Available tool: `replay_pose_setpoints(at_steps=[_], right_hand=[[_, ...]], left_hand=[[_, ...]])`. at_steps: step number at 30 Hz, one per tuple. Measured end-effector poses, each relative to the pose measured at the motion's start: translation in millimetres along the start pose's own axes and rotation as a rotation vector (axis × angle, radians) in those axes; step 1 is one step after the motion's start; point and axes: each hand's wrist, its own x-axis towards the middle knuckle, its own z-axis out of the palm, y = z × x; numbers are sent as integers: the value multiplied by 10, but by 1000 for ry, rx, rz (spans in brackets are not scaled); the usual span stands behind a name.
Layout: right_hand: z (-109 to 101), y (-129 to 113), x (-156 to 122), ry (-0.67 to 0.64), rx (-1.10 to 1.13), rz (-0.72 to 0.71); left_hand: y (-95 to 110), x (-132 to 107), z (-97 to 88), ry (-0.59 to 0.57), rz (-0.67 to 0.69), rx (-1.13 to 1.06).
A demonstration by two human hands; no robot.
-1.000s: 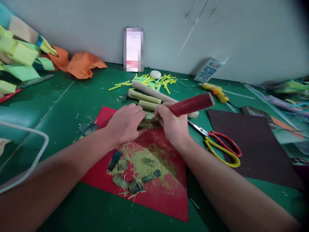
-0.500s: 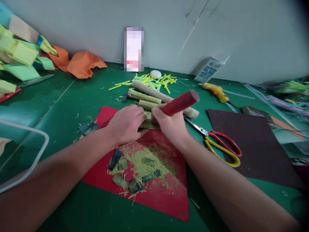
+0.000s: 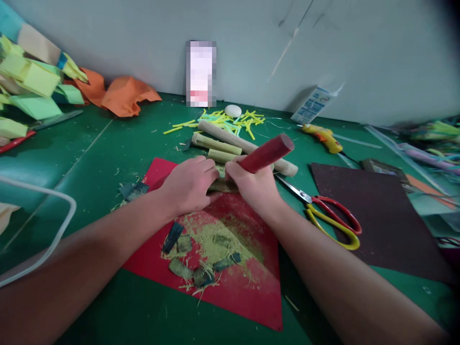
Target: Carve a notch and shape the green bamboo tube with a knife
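My left hand (image 3: 190, 182) presses a short bamboo piece (image 3: 226, 186) down near the far edge of the red sheet (image 3: 247, 292). In my right hand (image 3: 256, 188) is a tool with a thick red handle (image 3: 268, 154), its end pointing up and to the right. Its working end is hidden behind my fingers, at the bamboo. Just beyond lie two cut bamboo lengths, one of them a pale bamboo tube (image 3: 217, 143). Dark green bamboo chips (image 3: 203, 277) and yellowish sawdust (image 3: 215, 242) cover part of the sheet.
Scissors (image 3: 307, 197) with red and yellow handles lie right of my right hand, beside a dark brown sheet (image 3: 362, 215). Farther back are a wooden stick (image 3: 237, 139), yellow strips (image 3: 247, 127), a white egg-shaped thing (image 3: 233, 111) and a yellow glue gun (image 3: 323, 138). Orange paper (image 3: 127, 96) sits back left.
The end of the red handle has tipped slightly left in my right hand. Both hands stay at the bamboo piece, and the view has shifted a little.
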Motion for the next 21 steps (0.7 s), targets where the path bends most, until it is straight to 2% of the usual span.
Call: replay_pose_setpoints(at_steps=[12,18,21], right_hand=[[24,-6,-16,-25,-33,-29],[19,-29,37,-37,-46,8],[20,-33,53,-42,-53,26]], left_hand=[[15,9,-28,-3,-23,-21],[-11,7,-24,-6,-79,-139],[-26,-2,-57,99,-117,-230]])
